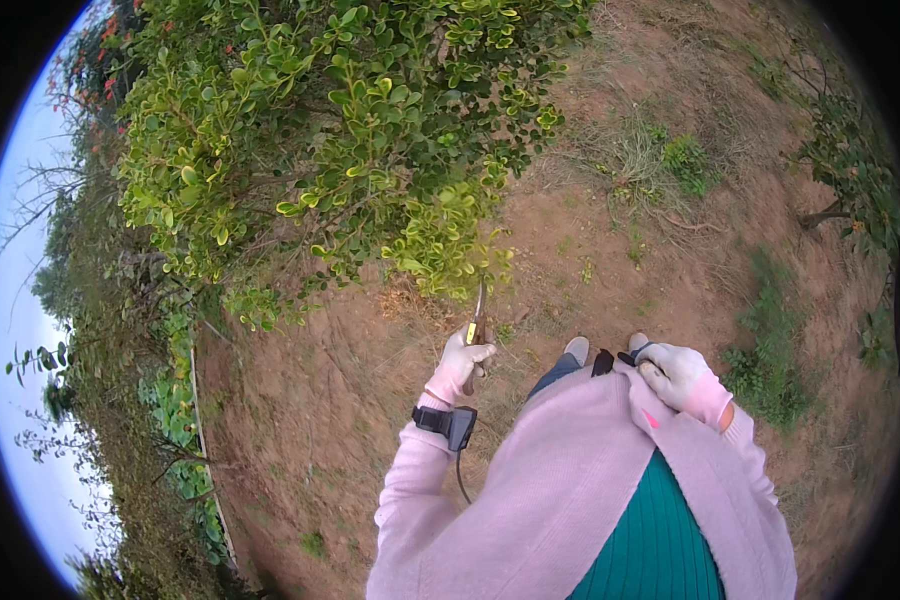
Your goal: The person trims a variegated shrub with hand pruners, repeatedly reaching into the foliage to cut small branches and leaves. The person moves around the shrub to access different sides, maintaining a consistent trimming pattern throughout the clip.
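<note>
My left hand (pixel 461 364), in a pale glove, is closed around the handle of a cutting tool (pixel 481 301) with a yellow-marked part and a narrow metal blade. Its blade points up into the lower leaves of a variegated shrub (pixel 450 240), which hide the tip. At my waist, my right hand (pixel 675 375), gloved too, has its fingers curled at the front edge of a pink cardigan (pixel 570 442), bunching the knit. Small black pieces (pixel 604 363) show beside these fingers; what they belong to is unclear.
Bare reddish soil (pixel 330 420) with dry grass surrounds my shoes (pixel 577 349). Weeds (pixel 769 360) grow on the right, and a small tree (pixel 855 172) leans in at the right rim. Along the left runs a pale edging (pixel 202 435) with broad-leaved plants (pixel 184 420). A cable (pixel 461 476) hangs from the left wrist device (pixel 457 427).
</note>
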Demonstrator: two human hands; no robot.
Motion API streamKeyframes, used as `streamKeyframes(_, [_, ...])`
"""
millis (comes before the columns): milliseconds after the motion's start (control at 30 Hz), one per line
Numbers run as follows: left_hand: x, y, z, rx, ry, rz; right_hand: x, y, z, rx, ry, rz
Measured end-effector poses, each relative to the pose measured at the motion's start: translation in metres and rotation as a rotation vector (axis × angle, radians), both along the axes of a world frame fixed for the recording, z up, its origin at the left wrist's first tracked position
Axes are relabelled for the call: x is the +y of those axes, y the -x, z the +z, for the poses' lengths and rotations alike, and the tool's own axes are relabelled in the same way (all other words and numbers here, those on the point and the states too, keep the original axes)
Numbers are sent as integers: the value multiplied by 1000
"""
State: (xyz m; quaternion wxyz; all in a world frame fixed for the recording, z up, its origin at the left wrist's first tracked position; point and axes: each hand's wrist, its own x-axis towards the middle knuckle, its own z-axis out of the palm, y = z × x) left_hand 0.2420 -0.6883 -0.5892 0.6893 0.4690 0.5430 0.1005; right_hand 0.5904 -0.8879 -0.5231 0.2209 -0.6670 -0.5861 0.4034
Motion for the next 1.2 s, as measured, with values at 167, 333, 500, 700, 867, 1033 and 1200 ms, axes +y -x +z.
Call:
streamKeyframes(167, [-14,-19,-2,124,-30,113,5,-32,10,-22,29,53])
streamKeyframes(333, [-47,-35,-3,169,-8,253,14,-56,19,-27,44,153])
streamKeyframes(500, [-95,-46,-20,-56,17,336,16,-74,22,-12,46,243])
streamKeyframes(700, [-136,-58,-14,-145,109,412,15,-87,23,-9,65,382])
streamKeyframes(867, [-147,-60,2,-278,95,446,13,-88,17,2,54,481])
streamKeyframes(1033, [-134,-58,5,-441,137,464,16,-90,13,-34,46,492])
streamKeyframes(1200, [-99,-55,7,-584,176,400,29,-91,24,-92,56,485])
